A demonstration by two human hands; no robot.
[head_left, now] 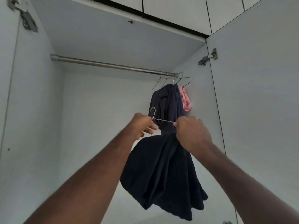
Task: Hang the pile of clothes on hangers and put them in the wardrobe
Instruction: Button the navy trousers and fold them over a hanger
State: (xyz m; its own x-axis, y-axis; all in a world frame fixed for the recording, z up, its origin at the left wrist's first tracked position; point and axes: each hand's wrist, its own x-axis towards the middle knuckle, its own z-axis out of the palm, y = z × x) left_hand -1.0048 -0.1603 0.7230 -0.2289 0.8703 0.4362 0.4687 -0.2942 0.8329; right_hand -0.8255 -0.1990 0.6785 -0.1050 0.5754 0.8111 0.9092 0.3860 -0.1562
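Inside an open wardrobe (252,97): both arms raised toward the rail (113,66), a wire hanger (163,120) held level between the hands. Left hand (142,125) pinching the hanger just under its hook, at about 9 o'clock of the wire; right hand (192,135) clamped on the far end at 3 o'clock, fingers curled. Dark garment (163,173) draped from the hanger, bunched beneath the right hand and hanging down toward 6 o'clock, well below the rail. Already on the rail at its 3 o'clock end: several wire hangers (171,81), dark clothes (166,101) and a pink piece (185,101), pressed close against the side wall. Possibly an uneven drape on the held hanger; folds too dark to read.

Step in hand, by the look of it: lifting the loaded hanger to the rail. Best done with the hook turned upright and open side facing the rail, raised above the bar at 12 o'clock, then lowered onto bare metal just left of the hung clothes. Worth keeping the right-hand grip on until the hook seats, lest the cloth slide off the wire.
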